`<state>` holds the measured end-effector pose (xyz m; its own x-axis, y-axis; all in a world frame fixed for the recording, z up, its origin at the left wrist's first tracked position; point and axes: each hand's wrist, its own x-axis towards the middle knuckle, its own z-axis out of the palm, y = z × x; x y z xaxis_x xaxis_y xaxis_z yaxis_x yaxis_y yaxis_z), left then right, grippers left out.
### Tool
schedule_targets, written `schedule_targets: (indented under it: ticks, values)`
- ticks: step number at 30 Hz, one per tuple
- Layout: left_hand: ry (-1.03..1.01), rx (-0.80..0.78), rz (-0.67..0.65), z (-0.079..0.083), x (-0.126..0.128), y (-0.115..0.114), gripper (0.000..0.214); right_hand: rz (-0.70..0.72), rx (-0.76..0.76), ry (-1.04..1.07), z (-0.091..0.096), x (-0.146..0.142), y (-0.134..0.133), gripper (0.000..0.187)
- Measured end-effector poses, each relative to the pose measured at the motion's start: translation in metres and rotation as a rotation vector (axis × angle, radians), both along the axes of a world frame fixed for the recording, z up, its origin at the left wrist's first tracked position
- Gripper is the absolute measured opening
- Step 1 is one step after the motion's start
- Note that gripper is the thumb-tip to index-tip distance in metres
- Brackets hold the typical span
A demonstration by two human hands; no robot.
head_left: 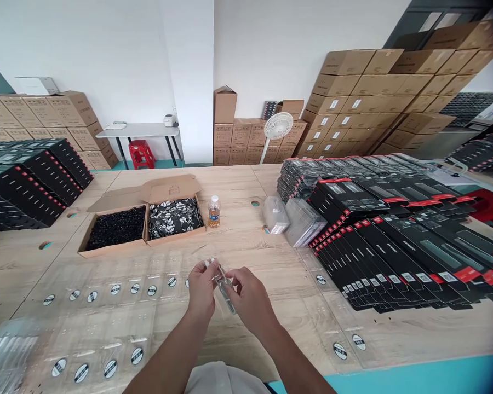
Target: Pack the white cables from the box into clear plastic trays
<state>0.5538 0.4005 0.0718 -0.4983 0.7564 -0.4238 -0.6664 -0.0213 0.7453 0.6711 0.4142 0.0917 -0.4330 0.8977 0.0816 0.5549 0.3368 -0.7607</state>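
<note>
Work area: a long, pale wood-grain surface [246,186] extends ahead of both grips, with tan cardboard cartons [365,98] stacked along the far walls. Right of the grips, a dense bank of overlapping black-and-red retail boxes [394,246] covers the surface; a second bank of black boxes [24,186] sits well ahead and left. Beneath and left of the grips lie clear plastic blister sheets [94,328] with round black-and-white labels. Ahead and slightly left, an open cardboard tray of black granules [115,227] sits against an open cardboard tray of black-and-white patterned pieces [175,217]. Ahead and right are clear bagged packs [304,221]. Nearly straight ahead stands a small plastic bottle of amber liquid [214,212].

The left grip [201,287] and right grip [250,298] are both closed on a slender clear plastic tube [225,289], held tilted between them; fingers partly hide the contact points.

Risks: the smooth tube could slip if finger pressure eases, and it would be hard to spot against the clear sheets. A forward reach could tip the bottle, wetting the open trays. A wide rightward swing could disturb the boxes.
</note>
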Motion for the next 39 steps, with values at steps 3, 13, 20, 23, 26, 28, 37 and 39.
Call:
schedule_targets:
  ticks: [3,13,20,23,26,28,37,39]
  values:
    - [-0.007,0.003,-0.006,0.0,-0.001,0.001,0.031,0.054,0.047,-0.047,-0.003,0.003,-0.009,0.027]
    - [-0.142,-0.019,0.013,-0.003,-0.006,-0.002,0.028,0.108,0.21,-0.108,-0.024,0.012,-0.017,0.036]
    - [-0.265,0.015,-0.003,-0.002,-0.004,-0.006,0.018,-0.063,0.128,0.234,-0.052,0.023,-0.016,0.029]
    - [-0.273,0.062,0.047,-0.001,-0.004,-0.005,0.017,-0.036,-0.26,0.473,-0.056,0.023,-0.02,0.045]
    - [-0.27,0.088,0.09,-0.002,-0.004,-0.003,0.016,-0.038,-0.483,0.618,-0.058,0.018,-0.026,0.054]
    - [-0.265,0.084,0.092,-0.003,-0.004,-0.002,0.016,-0.112,-0.54,0.67,-0.059,0.014,-0.029,0.05]
    - [-0.18,0.031,-0.223,-0.007,-0.011,-0.015,0.028,0.181,-0.876,0.509,-0.047,0.031,0.0,0.05]
    - [-0.175,0.021,-0.282,-0.006,-0.008,-0.019,0.031,0.169,-0.823,0.511,-0.045,0.031,0.007,0.049]
